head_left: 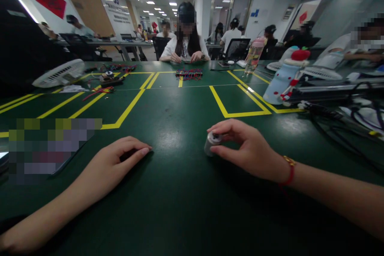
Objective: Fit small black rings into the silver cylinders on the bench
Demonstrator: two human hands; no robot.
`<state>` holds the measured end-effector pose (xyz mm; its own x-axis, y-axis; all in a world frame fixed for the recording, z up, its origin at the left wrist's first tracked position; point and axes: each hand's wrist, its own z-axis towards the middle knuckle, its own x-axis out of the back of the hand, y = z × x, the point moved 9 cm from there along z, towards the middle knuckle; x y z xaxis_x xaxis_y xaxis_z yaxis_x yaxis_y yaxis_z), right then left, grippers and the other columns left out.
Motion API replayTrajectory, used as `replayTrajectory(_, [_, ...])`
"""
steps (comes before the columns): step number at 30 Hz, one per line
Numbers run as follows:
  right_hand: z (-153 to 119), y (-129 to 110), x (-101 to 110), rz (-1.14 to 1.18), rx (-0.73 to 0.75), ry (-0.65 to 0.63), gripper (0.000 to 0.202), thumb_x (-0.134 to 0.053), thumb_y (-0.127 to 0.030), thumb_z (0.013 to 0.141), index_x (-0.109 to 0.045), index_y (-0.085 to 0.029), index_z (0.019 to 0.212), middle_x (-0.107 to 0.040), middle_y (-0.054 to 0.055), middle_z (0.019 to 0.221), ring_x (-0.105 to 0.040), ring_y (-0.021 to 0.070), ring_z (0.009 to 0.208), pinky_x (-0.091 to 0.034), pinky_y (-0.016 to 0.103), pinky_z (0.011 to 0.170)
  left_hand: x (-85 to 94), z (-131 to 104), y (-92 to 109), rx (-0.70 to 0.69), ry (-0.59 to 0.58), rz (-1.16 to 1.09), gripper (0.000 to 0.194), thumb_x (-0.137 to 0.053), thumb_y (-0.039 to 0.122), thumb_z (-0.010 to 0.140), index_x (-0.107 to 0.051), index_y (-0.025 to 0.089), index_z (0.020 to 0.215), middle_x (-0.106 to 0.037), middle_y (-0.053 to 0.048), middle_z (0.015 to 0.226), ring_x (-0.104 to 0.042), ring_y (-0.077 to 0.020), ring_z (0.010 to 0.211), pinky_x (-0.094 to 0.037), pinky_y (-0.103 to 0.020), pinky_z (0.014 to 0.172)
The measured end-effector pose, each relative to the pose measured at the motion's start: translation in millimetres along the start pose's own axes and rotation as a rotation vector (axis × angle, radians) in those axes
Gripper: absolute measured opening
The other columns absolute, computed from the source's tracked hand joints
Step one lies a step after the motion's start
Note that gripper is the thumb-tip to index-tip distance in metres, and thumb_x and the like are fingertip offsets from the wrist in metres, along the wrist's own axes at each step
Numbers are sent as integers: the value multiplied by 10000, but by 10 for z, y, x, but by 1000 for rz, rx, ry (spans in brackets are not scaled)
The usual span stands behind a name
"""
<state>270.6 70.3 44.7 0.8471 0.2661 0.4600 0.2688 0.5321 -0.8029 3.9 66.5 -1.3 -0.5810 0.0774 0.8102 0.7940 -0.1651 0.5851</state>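
My right hand point(244, 148) grips a small silver-grey cylinder point(209, 147) between thumb and fingers. The cylinder stands nearly upright at the green tabletop point(177, 192), its darker top end facing up; whether its base touches the table I cannot tell. To the left, my left hand point(126, 154) rests low over the table with thumb and fingertips drawn together in a pinch. Anything between those fingertips is too small or hidden to make out. A gap of bare tabletop separates the two hands.
Yellow tape point(249, 114) marks areas on the table. A pixelated flat item point(54, 148) lies at left. Bundled wires point(189, 73) lie ahead, before a seated person point(186, 44). At right stand a light-blue snowman-shaped bottle point(279, 80) and black cables point(327, 128). A white fan point(60, 73) lies left.
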Motion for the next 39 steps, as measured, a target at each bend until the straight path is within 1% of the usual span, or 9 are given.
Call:
replayTrajectory(3, [33,27,-259,16,-16,-67,247,-654,-293,786,-587,-193,1001,-624,51,1089,-624,129,971,-555,297,857,31,6,16,28,8,6,302,-514,501,882,-679,264,970,-665,-9,1059,-599,-223,1008,-439,-344,895])
replayTrajectory(6, [5,132,-293,53,-58,-53,408,-689,-304,759,-530,-211,1123,-613,44,1103,-620,121,980,-546,295,875,27,37,130,80,26,1,319,-517,506,874,-682,265,1004,-677,-13,1047,-615,-228,970,-462,-340,839])
replayTrajectory(12, [-23,253,-321,184,-125,-51,504,-727,-257,723,-449,-199,1139,-619,52,1089,-629,123,985,-544,291,874,-257,133,1069,-197,27,-122,243,-547,373,887,-674,289,1076,-651,-5,1010,-602,-168,842,-461,-270,690])
replayTrajectory(16, [-10,240,-355,213,-111,-79,487,-710,-234,738,-449,-195,1147,-621,50,1095,-627,119,989,-542,289,875,-308,224,1378,-238,66,-178,173,-591,352,868,-730,269,928,-641,-2,924,-585,-159,811,-442,-270,685])
replayTrajectory(21, [-18,213,-294,94,-92,-45,444,-681,-225,751,-505,-202,1158,-632,33,1076,-630,107,952,-538,269,860,-183,264,1189,-171,136,-213,171,-625,392,839,-745,288,903,-626,2,875,-582,-173,799,-438,-292,690])
replayTrajectory(28, [-18,207,-300,35,-91,-29,378,-676,-241,745,-545,-189,1096,-644,31,1037,-638,107,916,-548,254,821,-596,230,909,-136,16,10,124,-676,394,795,-770,336,852,-644,-8,877,-558,-223,883,-426,-353,771])
replayTrajectory(32, [2,219,-234,70,-120,-25,408,-689,-282,742,-543,-185,1109,-649,44,1054,-645,117,928,-555,264,833,-564,228,890,-130,-1,-27,206,-665,436,796,-747,347,963,-654,-9,908,-573,-223,892,-431,-347,774])
replayTrajectory(35, [-29,324,161,11,-193,79,461,-714,-328,718,-549,-173,1120,-651,73,1074,-650,143,940,-554,292,849,-301,194,672,-45,21,-84,318,-595,500,828,-705,316,1062,-654,-18,997,-599,-209,859,-443,-318,723])
replayTrajectory(39, [-270,633,1149,-308,-302,346,529,-732,-421,676,-582,-172,1118,-660,88,1036,-646,154,814,-557,317,767,129,103,176,127,106,-15,358,-511,536,858,-681,268,1025,-678,-8,1007,-612,-214,871,-439,-315,749])
